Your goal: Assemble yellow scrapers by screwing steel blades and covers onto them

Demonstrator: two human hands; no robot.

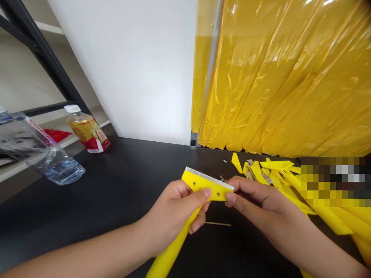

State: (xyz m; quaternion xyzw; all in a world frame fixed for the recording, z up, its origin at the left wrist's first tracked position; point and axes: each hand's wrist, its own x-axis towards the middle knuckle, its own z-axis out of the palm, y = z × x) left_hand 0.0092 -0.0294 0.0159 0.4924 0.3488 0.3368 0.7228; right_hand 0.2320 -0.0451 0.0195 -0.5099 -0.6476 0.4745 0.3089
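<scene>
1. Closest to you, the yellow handle (174, 247) is pointing down out of view, and its flat yellow head (204, 188) is facing you, over the black table (116, 204).
2. Your left hand (181, 202) is holding it where the handle is meeting the head. Your thumb is pressing on the front, and your fingers are curling around behind.
3. Your right hand (256, 200) is pinching the head's right end between thumb and fingers. Some fingertips are hiding, so I cannot tell how they are sitting.
4. A silver strip (210, 178) is running along the top edge. To do this well, I think you should be keeping it straight and your skin off its edge, because it may be sharp. Two holes are showing, so try to be leaving them uncovered.
5. Tiny metal bits (222, 179) are lying just behind the head, and a thin rod (218, 224) is lying below it.
6. At the left, a white-capped bottle (89, 133) is wearing a gold and red label; I cannot tell how full it is. A clear bottle (65, 168) is tilting nearby, looking blurry, so its inside is staying a puzzle.
</scene>
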